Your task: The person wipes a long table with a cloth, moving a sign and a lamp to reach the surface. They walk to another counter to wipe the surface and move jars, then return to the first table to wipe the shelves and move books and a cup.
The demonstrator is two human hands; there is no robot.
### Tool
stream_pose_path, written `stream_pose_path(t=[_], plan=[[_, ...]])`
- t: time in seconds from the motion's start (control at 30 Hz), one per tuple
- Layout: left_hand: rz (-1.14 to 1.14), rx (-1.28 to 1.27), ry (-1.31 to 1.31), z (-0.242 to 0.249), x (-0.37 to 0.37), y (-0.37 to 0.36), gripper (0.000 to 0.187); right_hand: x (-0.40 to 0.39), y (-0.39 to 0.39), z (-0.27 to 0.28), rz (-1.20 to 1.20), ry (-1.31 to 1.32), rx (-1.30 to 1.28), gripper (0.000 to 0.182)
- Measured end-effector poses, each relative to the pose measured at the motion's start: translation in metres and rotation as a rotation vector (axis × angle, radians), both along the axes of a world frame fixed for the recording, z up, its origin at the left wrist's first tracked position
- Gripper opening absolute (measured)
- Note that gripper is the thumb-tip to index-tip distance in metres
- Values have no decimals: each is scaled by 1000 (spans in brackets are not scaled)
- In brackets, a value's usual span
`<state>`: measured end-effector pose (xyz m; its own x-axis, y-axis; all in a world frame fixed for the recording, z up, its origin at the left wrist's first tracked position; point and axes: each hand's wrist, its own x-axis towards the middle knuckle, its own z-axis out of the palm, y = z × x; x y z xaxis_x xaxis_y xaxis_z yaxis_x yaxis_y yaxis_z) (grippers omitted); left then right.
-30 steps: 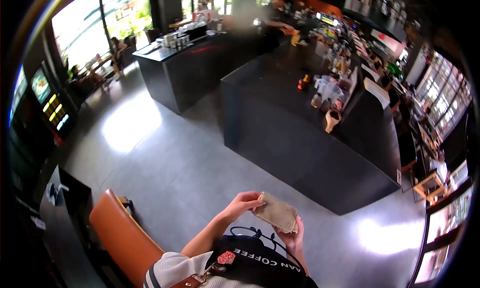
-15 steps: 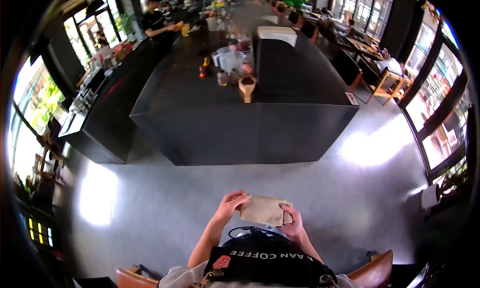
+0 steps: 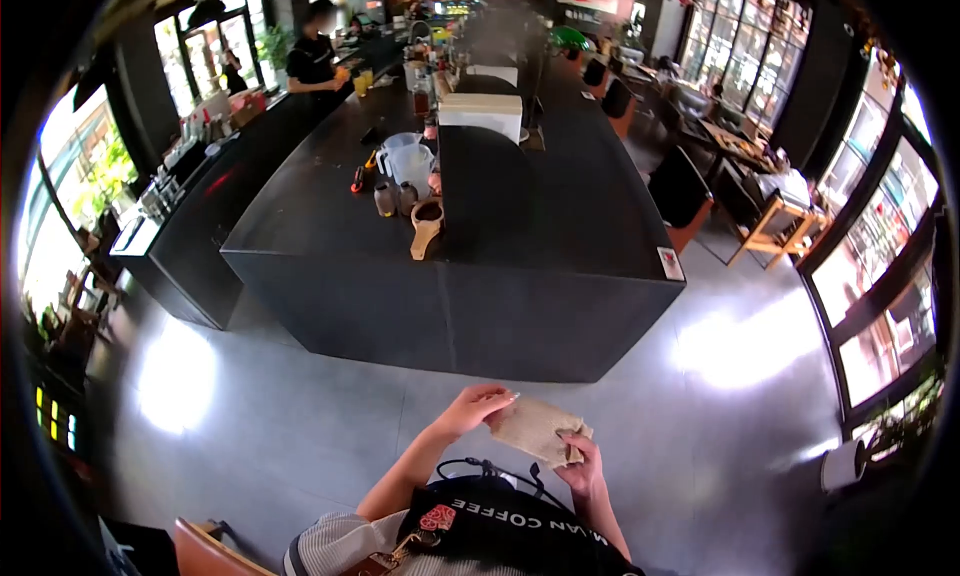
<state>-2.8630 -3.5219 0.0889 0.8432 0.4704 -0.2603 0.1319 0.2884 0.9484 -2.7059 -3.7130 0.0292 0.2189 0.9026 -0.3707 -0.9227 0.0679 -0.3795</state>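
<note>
A folded beige cloth (image 3: 536, 429) is held between my two hands, in front of a black apron (image 3: 500, 536) with white lettering. My left hand (image 3: 482, 408) pinches its upper left corner, fingers pressed together. At the right end, my right hand (image 3: 582, 462) grips the cloth with fingers curled over it. Both hands are in mid-air above the grey floor, short of the dark counter.
The dark counter (image 3: 520, 316) carries a wooden-handled cup (image 3: 427, 226), small jars (image 3: 385, 200), a clear pitcher (image 3: 407, 162) and a white box (image 3: 481, 116). A person (image 3: 312, 61) stands at the far left. Chairs (image 3: 683, 191) stand to the right.
The view has turned and moved nearer the counter, whose items now appear larger and further left. The cloth is tilted more, its right end lower, and both hands still hold it.
</note>
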Motion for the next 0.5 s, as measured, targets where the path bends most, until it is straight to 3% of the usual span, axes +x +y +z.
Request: stream_pose_path(t=[0.17, 0.27, 0.5], plan=[[113, 177, 32, -30, 48, 13, 28, 61, 18, 13, -185, 17, 29, 37], [302, 103, -55, -60, 60, 28, 23, 105, 26, -13, -331, -21, 11, 41], [463, 173, 145, -38, 115, 99, 19, 215, 79, -31, -550, -97, -13, 27]])
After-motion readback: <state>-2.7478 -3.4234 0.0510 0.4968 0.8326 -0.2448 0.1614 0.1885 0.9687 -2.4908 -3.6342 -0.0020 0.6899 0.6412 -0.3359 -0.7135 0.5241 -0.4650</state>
